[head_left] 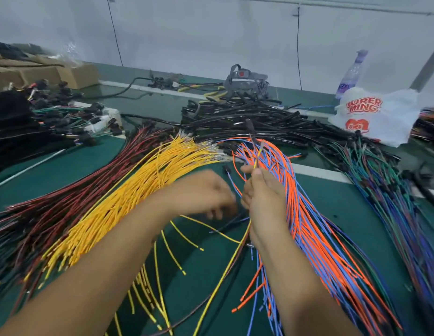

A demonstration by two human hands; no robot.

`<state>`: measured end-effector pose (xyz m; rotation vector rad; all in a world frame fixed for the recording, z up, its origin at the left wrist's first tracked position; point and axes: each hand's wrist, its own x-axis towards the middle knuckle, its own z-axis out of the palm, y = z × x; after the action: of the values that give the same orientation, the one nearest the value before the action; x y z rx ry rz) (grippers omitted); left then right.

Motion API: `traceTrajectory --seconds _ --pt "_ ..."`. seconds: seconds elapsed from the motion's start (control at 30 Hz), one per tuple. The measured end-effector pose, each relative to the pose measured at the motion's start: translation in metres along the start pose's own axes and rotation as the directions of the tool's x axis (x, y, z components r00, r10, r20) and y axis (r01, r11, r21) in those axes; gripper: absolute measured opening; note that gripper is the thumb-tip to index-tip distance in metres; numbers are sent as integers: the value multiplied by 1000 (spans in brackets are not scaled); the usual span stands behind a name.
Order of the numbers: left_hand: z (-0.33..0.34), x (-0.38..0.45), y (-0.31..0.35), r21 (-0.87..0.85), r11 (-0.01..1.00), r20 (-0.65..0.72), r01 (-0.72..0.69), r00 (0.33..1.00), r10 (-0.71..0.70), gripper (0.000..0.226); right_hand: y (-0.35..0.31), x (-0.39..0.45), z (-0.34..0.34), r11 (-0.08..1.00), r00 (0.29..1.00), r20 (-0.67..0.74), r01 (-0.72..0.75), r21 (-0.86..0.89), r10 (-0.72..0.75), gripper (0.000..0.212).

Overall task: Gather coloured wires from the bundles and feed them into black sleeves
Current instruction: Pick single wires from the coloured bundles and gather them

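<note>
Near us, our right hand (pixel 262 190) pinches thin, limp yellow and orange wires (pixel 256 158) upright near their tips, while our blurred left hand (pixel 201 192), grip unclear, reaches beside it.

right hand (pixel 264 197) pinches yellow wire (pixel 256 161) | left hand (pixel 201 192) blurred beside it | orange-blue bundle (pixel 315 234) right

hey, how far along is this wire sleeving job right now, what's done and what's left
Done: I can't tell; the black sleeves heaped at the back may be empty or filled. In hand: the right hand grips a few wires upright, one yellow; the left hand is blurred beside it, grip unclear. Left: a lot, since the yellow bundle, the dark red bundle and the orange and blue bundle are big.
</note>
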<state>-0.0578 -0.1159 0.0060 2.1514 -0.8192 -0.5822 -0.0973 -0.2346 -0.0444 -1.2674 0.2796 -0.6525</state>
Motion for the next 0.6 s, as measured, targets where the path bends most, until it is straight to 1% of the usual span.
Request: traceTrajectory --seconds 0.03,0.07,0.1,0.13,0.17,0.2,0.27,0.33,0.37,0.4,0.43,0.47,0.5,0.57,0.6 --pt "-3 6 0 -307 951 -78 40 995 -67 21 1 -1 1 997 1000 17 25 -71 -24 33" --pt "-2 12 0 -567 823 -110 17 989 -96 27 2 -2 3 986 997 46 65 -152 -59 34" --pt "2 19 0 -718 696 -126 -27 988 -92 33 2 -3 5 966 991 92 117 -231 -98 34" --pt "8 25 0 -781 620 -151 -76 986 -69 37 3 -5 6 938 980 151 172 -300 -132 34" --pt "14 29 -1 -797 590 -197 -132 979 -46 37 4 -6 7 907 966 212 218 -360 -148 32" --pt "19 33 -4 -790 585 -248 -184 968 -31 35 5 -7 7 877 955 262 242 -415 -140 30" --pt "23 36 -11 -797 555 -316 -238 947 -48 30 7 -10 6 827 947 309 242 -508 -88 33" --pt "22 37 -19 -821 519 -355 -237 924 -139 31 8 -13 6 761 951 304 245 -601 -66 36" --pt "18 37 -22 -820 525 -380 -229 903 -199 33 8 -13 6 727 953 287 266 -634 -98 38" --pt "15 37 -27 -807 551 -402 -215 882 -245 35 8 -14 5 701 954 260 288 -653 -149 39" --pt "11 36 -31 -796 573 -406 -194 874 -268 36 7 -13 3 689 955 223 297 -662 -198 38" --pt "7 36 -34 -799 577 -384 -168 882 -274 36 6 -12 1 691 958 178 285 -664 -225 33" --pt "3 35 -35 -821 553 -336 -139 902 -271 34 4 -10 -1 711 966 131 252 -657 -221 27" --pt "0 32 -35 -870 485 -230 -91 945 -234 28 -1 -9 -2 801 985 64 166 -576 -158 18" --pt "0 30 -33 -871 484 -199 -82 961 -194 27 -3 -9 -1 845 991 58 134 -518 -121 17"
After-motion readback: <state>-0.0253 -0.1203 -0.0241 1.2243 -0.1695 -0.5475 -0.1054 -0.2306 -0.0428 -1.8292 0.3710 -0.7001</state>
